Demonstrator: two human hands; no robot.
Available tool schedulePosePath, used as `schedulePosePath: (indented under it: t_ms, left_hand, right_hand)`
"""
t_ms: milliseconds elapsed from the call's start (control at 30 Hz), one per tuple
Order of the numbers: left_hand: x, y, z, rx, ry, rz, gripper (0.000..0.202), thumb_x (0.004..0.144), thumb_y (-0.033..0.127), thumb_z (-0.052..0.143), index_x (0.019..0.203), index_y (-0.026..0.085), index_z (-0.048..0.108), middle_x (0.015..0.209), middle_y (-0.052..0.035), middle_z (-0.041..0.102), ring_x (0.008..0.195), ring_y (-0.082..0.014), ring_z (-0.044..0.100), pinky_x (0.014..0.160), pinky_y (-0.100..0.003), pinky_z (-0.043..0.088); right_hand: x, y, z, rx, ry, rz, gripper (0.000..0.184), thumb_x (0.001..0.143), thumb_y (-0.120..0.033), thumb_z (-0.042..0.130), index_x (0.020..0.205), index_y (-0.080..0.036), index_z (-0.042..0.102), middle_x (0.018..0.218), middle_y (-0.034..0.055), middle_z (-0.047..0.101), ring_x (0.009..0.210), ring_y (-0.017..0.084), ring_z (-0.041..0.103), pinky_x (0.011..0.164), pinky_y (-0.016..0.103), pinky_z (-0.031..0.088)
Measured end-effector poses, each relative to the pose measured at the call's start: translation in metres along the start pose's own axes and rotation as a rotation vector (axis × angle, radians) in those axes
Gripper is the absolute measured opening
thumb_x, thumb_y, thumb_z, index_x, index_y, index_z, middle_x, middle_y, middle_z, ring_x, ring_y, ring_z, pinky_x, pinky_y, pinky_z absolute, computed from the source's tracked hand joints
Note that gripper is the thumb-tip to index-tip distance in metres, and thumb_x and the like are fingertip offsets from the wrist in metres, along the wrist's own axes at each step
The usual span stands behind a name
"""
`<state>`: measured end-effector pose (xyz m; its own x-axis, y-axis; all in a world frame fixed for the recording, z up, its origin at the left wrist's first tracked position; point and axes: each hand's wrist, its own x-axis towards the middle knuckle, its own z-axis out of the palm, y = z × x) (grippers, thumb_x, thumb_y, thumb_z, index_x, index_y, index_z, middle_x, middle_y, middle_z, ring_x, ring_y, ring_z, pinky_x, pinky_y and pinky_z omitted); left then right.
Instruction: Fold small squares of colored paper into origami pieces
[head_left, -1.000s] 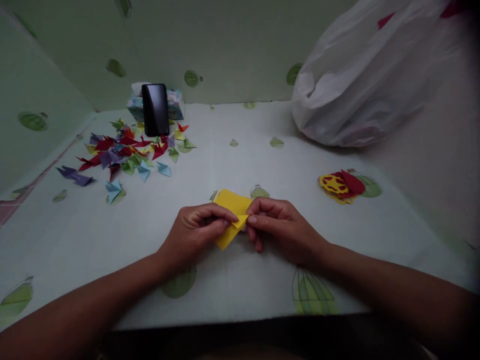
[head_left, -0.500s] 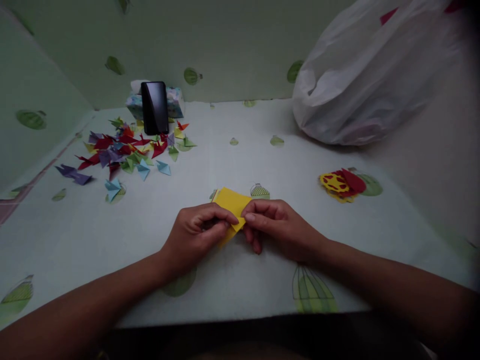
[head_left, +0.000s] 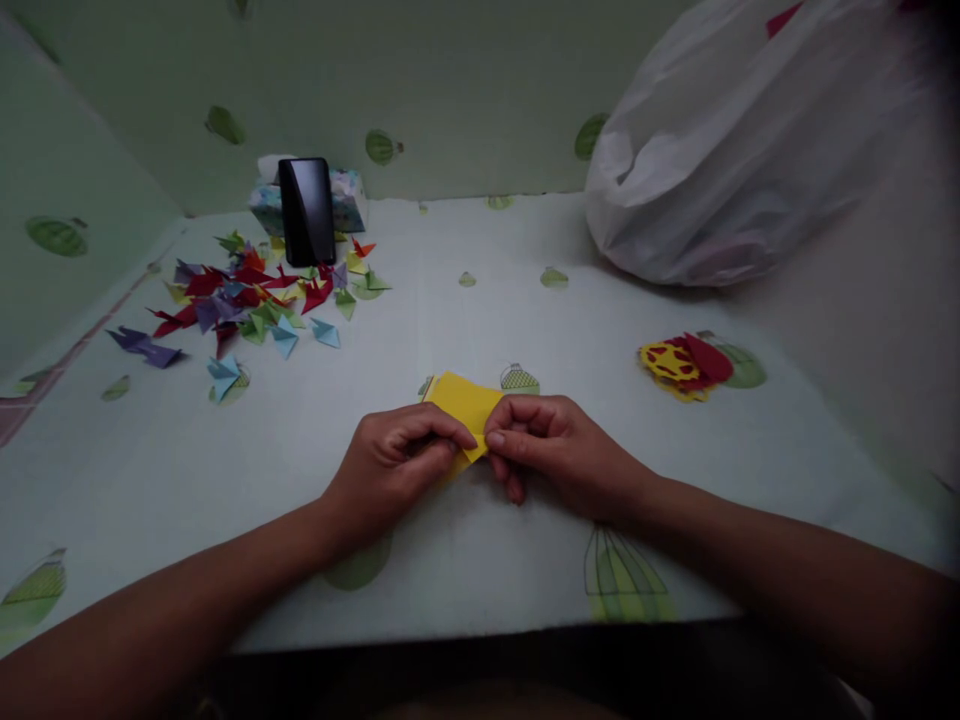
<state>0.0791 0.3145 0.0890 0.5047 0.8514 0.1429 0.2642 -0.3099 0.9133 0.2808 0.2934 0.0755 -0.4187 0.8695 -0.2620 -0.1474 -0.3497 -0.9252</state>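
Note:
A sheet of yellow paper point(head_left: 461, 398) is between my hands near the front middle of the table, with a narrow flap folded at its lower right. My left hand point(head_left: 405, 450) pinches the paper from the left, thumb and index finger close to the flap. From the right, my right hand point(head_left: 544, 440) grips the flap's edge between thumb and index finger, its other fingers curled beneath. The fingers cover part of the fold. Behind the sheet's upper left edge, a thin edge of something else shows, too small to name.
Folded paper birds point(head_left: 255, 300) in several colours lie at the back left. A black phone point(head_left: 307, 212) leans on a tissue box point(head_left: 349, 198) behind them. Red and yellow paper cut-outs point(head_left: 682, 365) lie to the right. A white plastic bag point(head_left: 697, 180) stands at the back right.
The lower tip of the yellow paper shows less below my left fingers. Both hands keep their pinch almost in place, and the whole view has shifted slightly.

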Motion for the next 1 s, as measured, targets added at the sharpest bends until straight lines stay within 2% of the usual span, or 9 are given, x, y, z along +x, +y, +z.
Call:
schedulePosePath:
  t_ms: [133,300,467,633,800,1000]
  left_hand:
    - [0.0009,-0.0013,-0.0002,-0.048,-0.005,-0.066,0.015,0.081,0.015,0.057,0.081,0.017,0.072,0.079,-0.0033,0.071,0.073,-0.0136,0.063,0.068,-0.025,0.049]
    - [0.002,-0.0009,-0.0002,-0.217,0.034,-0.206,0.016,0.083,0.025,0.06,0.095,0.017,0.069,0.091,-0.0043,0.072,0.078,-0.0146,0.064,0.067,-0.024,0.051]
    - [0.003,0.0023,0.0015,-0.294,-0.023,-0.319,0.019,0.084,0.033,0.063,0.086,0.015,0.065,0.071,-0.0012,0.066,0.063,-0.0117,0.061,0.058,-0.021,0.049]
    - [0.0031,0.0024,0.0023,-0.239,-0.018,-0.305,0.018,0.085,0.031,0.063,0.08,0.014,0.065,0.065,0.0003,0.064,0.057,-0.0091,0.057,0.054,-0.018,0.046]
    - [0.0024,0.0018,0.0018,-0.217,-0.028,-0.289,0.018,0.086,0.03,0.062,0.078,0.014,0.065,0.064,0.0008,0.063,0.056,-0.0082,0.057,0.053,-0.018,0.045]
    - [0.0011,0.0013,0.0027,-0.177,-0.049,-0.276,0.018,0.086,0.03,0.061,0.079,0.013,0.066,0.063,0.0004,0.062,0.055,-0.0079,0.056,0.052,-0.018,0.045]
  right_hand:
    - [0.0,-0.0008,0.0009,-0.044,0.035,-0.014,0.019,0.084,-0.03,0.067,0.076,-0.016,0.056,0.059,-0.0028,0.062,0.043,0.007,0.055,0.043,0.019,0.044]
    - [-0.0013,-0.0033,0.0015,-0.145,0.088,-0.07,0.018,0.083,-0.029,0.065,0.074,-0.017,0.055,0.059,-0.0029,0.061,0.044,0.007,0.055,0.043,0.019,0.043]
    - [-0.004,-0.005,0.0037,-0.247,0.119,-0.132,0.017,0.084,-0.028,0.064,0.074,-0.017,0.055,0.059,-0.0028,0.06,0.046,0.008,0.055,0.045,0.02,0.043]
    - [-0.0037,-0.0038,0.002,-0.22,0.073,-0.093,0.021,0.086,-0.032,0.063,0.074,-0.017,0.055,0.061,-0.0022,0.061,0.047,0.008,0.054,0.045,0.021,0.043]
    - [-0.0016,-0.0015,-0.001,-0.166,0.021,-0.092,0.032,0.092,-0.043,0.056,0.074,-0.016,0.056,0.063,-0.0005,0.061,0.048,0.008,0.055,0.047,0.021,0.044]
    - [-0.0016,-0.0027,0.0002,-0.176,-0.005,-0.026,0.034,0.089,-0.043,0.061,0.07,-0.015,0.056,0.06,-0.0008,0.06,0.048,0.007,0.053,0.047,0.02,0.042]
